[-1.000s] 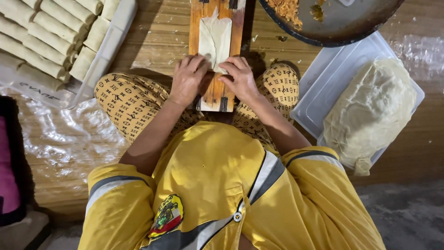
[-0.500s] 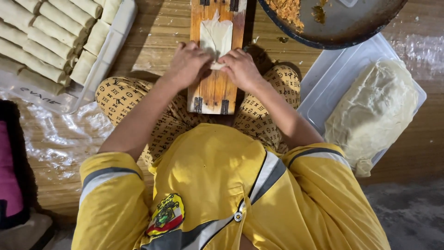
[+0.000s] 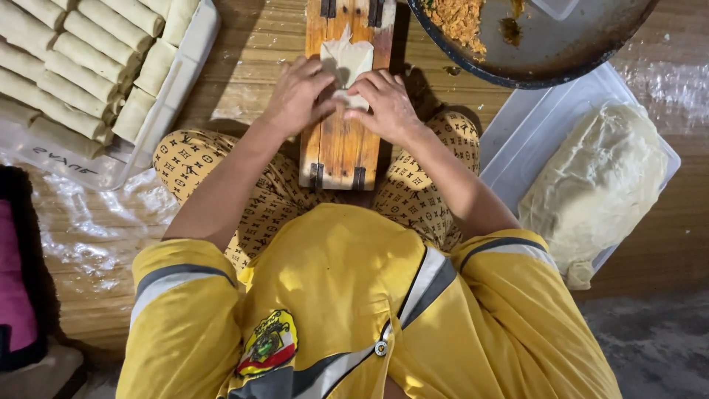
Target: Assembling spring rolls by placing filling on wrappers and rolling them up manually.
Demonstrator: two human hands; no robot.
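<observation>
The person sits cross-legged on the wooden floor (image 3: 244, 52) in a yellow jersey (image 3: 347, 295) and patterned trousers (image 3: 214, 166), bent over the work. At the right edge of the floor lies a white plastic tray (image 3: 532, 125) bearing a big pale stack of wrapper sheets (image 3: 598, 185). At the top right corner sits a dark round pan (image 3: 546, 52), with orange crumbly filling (image 3: 458, 16) heaped along its left side. At the top left corner a second white tray (image 3: 185, 63) holds finished rolls (image 3: 81, 44), laid side by side in rows. Between the knees, running away from the body, lies a narrow wooden board (image 3: 343, 144) with dark metal fittings at both ends. A single pale wrapper (image 3: 351, 55) rests on the far half of the board, its near edge folded up into a roll. The left hand (image 3: 295, 96) and right hand (image 3: 388, 107) meet at that near edge, fingers curled and pressed together, fingertips of both pinching the rolled part of the wrapper against the board
</observation>
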